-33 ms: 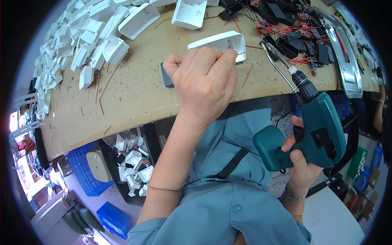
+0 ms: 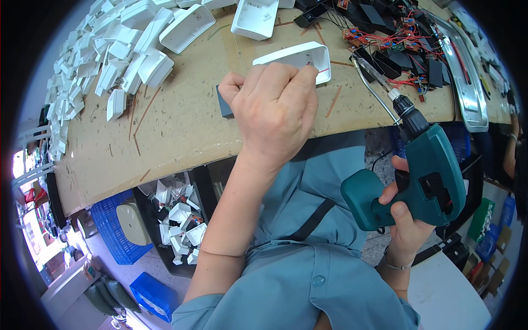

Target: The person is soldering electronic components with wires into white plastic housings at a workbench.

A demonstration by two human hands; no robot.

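My right hand (image 2: 406, 217) grips the handle of a teal cordless drill (image 2: 423, 170), held off the table's near edge; its long axis runs up and leftward, the bit aimed at the bench. My left hand (image 2: 275, 107) is curled closed over a white plastic shell (image 2: 300, 58) lying open-side up, long axis roughly left-right. The cardboard-covered bench (image 2: 176, 121) carries a heap of white housings (image 2: 126, 49) and wired black parts (image 2: 396, 38). Blue crates (image 2: 118, 231) sit below.
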